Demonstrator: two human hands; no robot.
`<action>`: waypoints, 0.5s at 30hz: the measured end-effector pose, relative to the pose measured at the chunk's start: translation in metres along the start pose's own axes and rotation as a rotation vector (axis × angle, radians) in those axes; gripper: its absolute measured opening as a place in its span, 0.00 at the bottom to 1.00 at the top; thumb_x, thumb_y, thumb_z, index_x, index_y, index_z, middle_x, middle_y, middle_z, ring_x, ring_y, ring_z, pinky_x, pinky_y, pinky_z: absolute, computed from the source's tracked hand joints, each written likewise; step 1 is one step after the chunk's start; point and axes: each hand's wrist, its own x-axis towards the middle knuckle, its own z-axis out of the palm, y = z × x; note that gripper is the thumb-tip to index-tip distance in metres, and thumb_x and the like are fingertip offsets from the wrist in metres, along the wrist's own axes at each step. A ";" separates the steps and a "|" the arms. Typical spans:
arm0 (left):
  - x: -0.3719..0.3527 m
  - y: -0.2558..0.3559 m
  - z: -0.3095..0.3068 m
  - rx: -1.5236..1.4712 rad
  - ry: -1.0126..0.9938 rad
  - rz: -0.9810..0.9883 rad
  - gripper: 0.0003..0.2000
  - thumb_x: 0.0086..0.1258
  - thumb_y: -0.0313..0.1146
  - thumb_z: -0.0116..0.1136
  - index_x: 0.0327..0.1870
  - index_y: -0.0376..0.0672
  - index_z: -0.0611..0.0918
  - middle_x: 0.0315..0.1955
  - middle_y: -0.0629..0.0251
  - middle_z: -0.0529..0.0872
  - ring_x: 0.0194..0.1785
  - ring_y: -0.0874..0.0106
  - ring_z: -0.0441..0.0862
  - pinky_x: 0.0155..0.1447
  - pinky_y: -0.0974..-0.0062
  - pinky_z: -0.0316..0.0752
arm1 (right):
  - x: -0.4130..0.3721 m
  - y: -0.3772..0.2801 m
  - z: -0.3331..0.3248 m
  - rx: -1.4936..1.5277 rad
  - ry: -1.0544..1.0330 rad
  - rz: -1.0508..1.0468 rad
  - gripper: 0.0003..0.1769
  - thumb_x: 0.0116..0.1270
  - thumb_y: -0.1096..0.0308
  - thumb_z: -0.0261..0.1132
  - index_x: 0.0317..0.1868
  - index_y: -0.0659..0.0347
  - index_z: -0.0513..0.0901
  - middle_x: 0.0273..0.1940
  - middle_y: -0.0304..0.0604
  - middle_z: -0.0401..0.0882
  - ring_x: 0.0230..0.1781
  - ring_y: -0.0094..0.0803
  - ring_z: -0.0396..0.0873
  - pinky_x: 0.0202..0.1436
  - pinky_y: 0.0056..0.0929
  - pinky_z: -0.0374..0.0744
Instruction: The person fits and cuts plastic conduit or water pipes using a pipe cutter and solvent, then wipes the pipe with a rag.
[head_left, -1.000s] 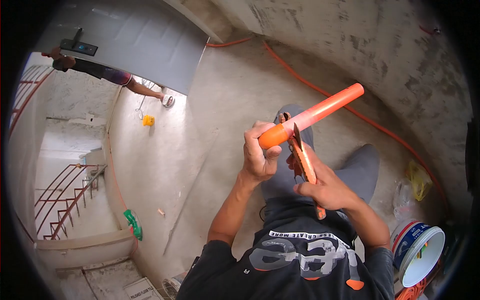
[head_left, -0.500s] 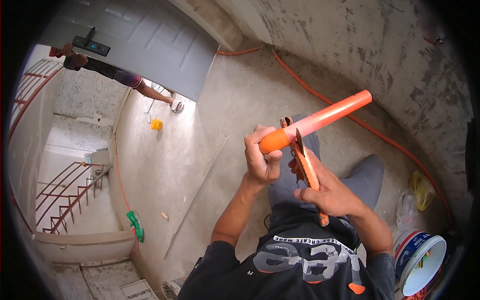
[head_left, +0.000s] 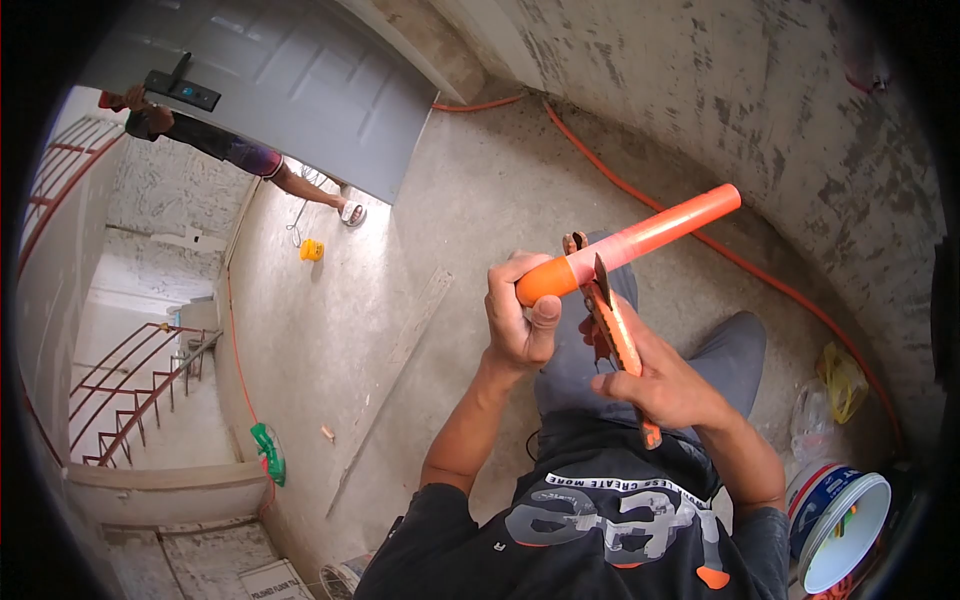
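My left hand (head_left: 525,312) is wrapped round the orange fitting (head_left: 548,282) at the near end of an orange plastic pipe (head_left: 680,225). The pipe slants up to the right, above my knee, and its far end is free. My right hand (head_left: 665,385) grips the worn orange handles of a pipe cutter (head_left: 622,345). Its dark pointed blade stands across the front of the pipe, close beside the fitting. The other jaw shows past the pipe's upper side, so the pipe lies between blade and jaw.
Orange conduit (head_left: 640,190) runs along the wall. A white bucket (head_left: 848,530) and plastic bags (head_left: 842,385) are at the right. Behind a grey door (head_left: 290,90) stands another person (head_left: 245,155). A yellow object (head_left: 312,250) and a green one (head_left: 268,455) lie on the floor.
Both hands hold nearly the same pose. The pipe's far end has dipped very slightly, and the view has shifted a little.
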 end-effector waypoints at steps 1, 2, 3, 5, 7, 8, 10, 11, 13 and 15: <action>0.002 0.001 0.000 0.020 -0.004 0.011 0.23 0.72 0.49 0.50 0.50 0.34 0.66 0.34 0.58 0.76 0.32 0.74 0.72 0.37 0.76 0.69 | 0.000 0.001 0.000 -0.010 0.009 -0.005 0.47 0.51 0.70 0.62 0.72 0.62 0.52 0.54 0.46 0.65 0.56 0.35 0.66 0.63 0.34 0.65; 0.003 0.001 -0.001 0.041 -0.008 0.022 0.22 0.72 0.49 0.50 0.49 0.34 0.66 0.34 0.58 0.76 0.32 0.74 0.72 0.36 0.77 0.69 | 0.000 0.002 0.000 -0.021 0.018 -0.010 0.47 0.51 0.71 0.62 0.72 0.62 0.52 0.54 0.46 0.65 0.56 0.35 0.66 0.62 0.33 0.66; 0.004 0.001 0.000 0.042 -0.005 0.025 0.22 0.72 0.49 0.50 0.49 0.34 0.66 0.34 0.58 0.76 0.32 0.74 0.72 0.36 0.77 0.69 | 0.001 0.002 0.000 -0.023 0.016 -0.013 0.47 0.51 0.71 0.62 0.72 0.62 0.52 0.54 0.46 0.65 0.56 0.35 0.66 0.62 0.33 0.66; 0.004 0.002 0.001 0.007 0.012 -0.025 0.21 0.73 0.48 0.50 0.49 0.35 0.67 0.35 0.57 0.77 0.33 0.74 0.72 0.37 0.77 0.70 | 0.002 0.002 0.001 0.019 0.026 -0.009 0.47 0.51 0.71 0.62 0.72 0.62 0.53 0.53 0.46 0.65 0.55 0.35 0.66 0.61 0.33 0.67; 0.006 0.002 -0.004 0.016 -0.029 -0.045 0.24 0.72 0.49 0.48 0.50 0.34 0.64 0.38 0.56 0.75 0.32 0.75 0.74 0.34 0.78 0.76 | 0.006 0.002 0.001 0.000 0.028 -0.025 0.47 0.51 0.71 0.63 0.72 0.62 0.53 0.53 0.46 0.66 0.54 0.35 0.67 0.60 0.33 0.68; 0.007 0.002 -0.008 0.026 -0.071 -0.071 0.26 0.72 0.51 0.47 0.52 0.33 0.62 0.42 0.54 0.73 0.32 0.77 0.75 0.31 0.79 0.81 | 0.008 0.002 0.001 -0.016 0.029 -0.037 0.47 0.51 0.71 0.63 0.72 0.63 0.52 0.52 0.46 0.66 0.53 0.34 0.67 0.59 0.33 0.68; 0.006 0.001 -0.010 0.035 -0.050 -0.092 0.26 0.72 0.51 0.48 0.51 0.33 0.63 0.40 0.56 0.74 0.32 0.78 0.75 0.31 0.79 0.80 | 0.011 0.002 0.000 -0.027 0.005 -0.022 0.47 0.51 0.71 0.63 0.72 0.62 0.52 0.54 0.47 0.65 0.54 0.37 0.67 0.61 0.34 0.67; 0.006 0.000 -0.011 0.037 -0.031 -0.117 0.25 0.71 0.51 0.49 0.51 0.33 0.64 0.38 0.57 0.75 0.31 0.79 0.74 0.30 0.79 0.78 | 0.013 0.002 -0.002 -0.038 -0.012 -0.002 0.47 0.52 0.71 0.63 0.72 0.61 0.51 0.56 0.48 0.64 0.55 0.39 0.67 0.63 0.36 0.66; -0.007 -0.015 -0.015 0.040 -0.037 -0.156 0.24 0.70 0.50 0.50 0.50 0.34 0.66 0.33 0.62 0.77 0.30 0.79 0.74 0.31 0.80 0.74 | 0.014 0.017 -0.004 -0.061 -0.006 -0.040 0.47 0.52 0.68 0.64 0.72 0.61 0.52 0.51 0.43 0.65 0.52 0.33 0.67 0.59 0.33 0.68; 0.005 -0.001 -0.010 0.127 -0.008 -0.081 0.23 0.70 0.48 0.51 0.51 0.33 0.69 0.32 0.62 0.78 0.30 0.76 0.75 0.35 0.75 0.72 | 0.019 0.027 -0.008 0.000 -0.042 -0.023 0.49 0.51 0.68 0.65 0.72 0.59 0.50 0.46 0.41 0.65 0.47 0.31 0.68 0.54 0.31 0.71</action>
